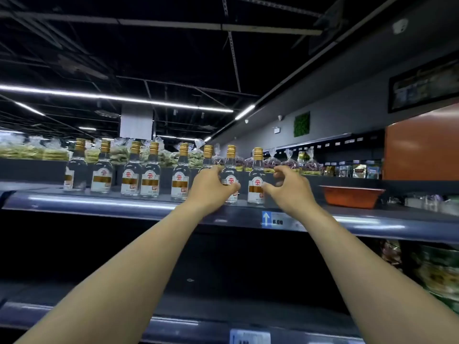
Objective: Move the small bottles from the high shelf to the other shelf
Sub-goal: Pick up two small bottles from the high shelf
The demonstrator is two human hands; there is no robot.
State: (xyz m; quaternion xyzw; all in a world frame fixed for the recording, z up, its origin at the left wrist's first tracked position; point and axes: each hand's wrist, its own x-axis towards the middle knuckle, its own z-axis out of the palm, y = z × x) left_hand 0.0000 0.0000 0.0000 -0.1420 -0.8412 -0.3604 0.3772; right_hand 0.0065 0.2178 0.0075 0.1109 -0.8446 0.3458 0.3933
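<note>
Several small clear bottles [150, 175] with gold caps and white-and-gold labels stand in a row on the high shelf [99, 202]. My left hand [211, 188] is raised to the row and hides the body of one bottle. Its fingers curl across the label of the neighbouring bottle [231, 157], which stands on the shelf. My right hand [291, 188] is beside the rightmost bottle [257, 170] with fingers spread and curled and the thumb tip at the label's edge. A lower shelf [173, 324] runs along the bottom of the view.
An orange tray [350, 196] sits on the high shelf to the right of the bottles. A blue price tag [272, 219] marks the shelf edge. Bagged snacks [119, 155] line the shelf behind. Packaged goods [434, 274] fill the lower right.
</note>
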